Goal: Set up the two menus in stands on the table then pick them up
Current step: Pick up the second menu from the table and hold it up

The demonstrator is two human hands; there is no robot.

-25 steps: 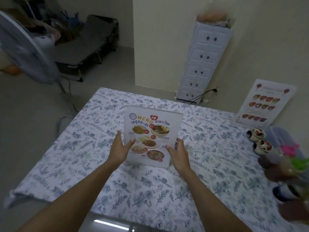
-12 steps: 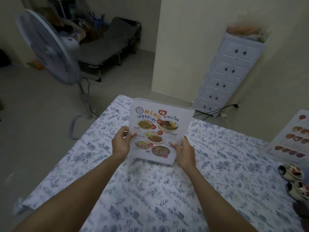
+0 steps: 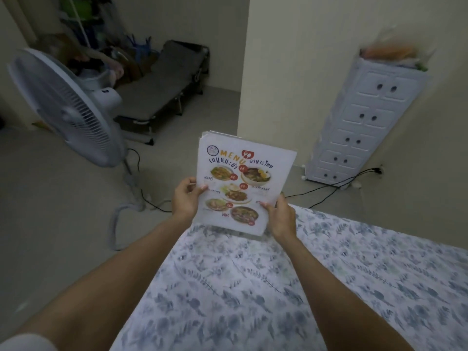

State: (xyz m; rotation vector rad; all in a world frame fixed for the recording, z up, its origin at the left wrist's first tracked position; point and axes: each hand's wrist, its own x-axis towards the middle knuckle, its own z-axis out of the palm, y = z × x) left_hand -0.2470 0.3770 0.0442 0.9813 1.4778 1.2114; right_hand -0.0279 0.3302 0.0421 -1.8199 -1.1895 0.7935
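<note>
A white menu (image 3: 243,183) in a clear stand, printed with food photos and the word MENU, is held upright in the air over the far left corner of the table (image 3: 253,287). My left hand (image 3: 186,197) grips its left edge, thumb on the front. My right hand (image 3: 279,216) grips its lower right edge. The stand's clear foot shows just below the sheet. The second menu is out of view.
The table wears a white cloth with a blue leaf print. A white standing fan (image 3: 65,107) is on the floor to the left, its cable (image 3: 141,193) trailing near the table corner. A white drawer tower (image 3: 364,120) stands by the wall, a grey folding cot (image 3: 162,89) behind.
Both hands have lifted the menu off the table and carried it left and up. The view has swung left, so the second menu and the jars at the right have left the frame.
</note>
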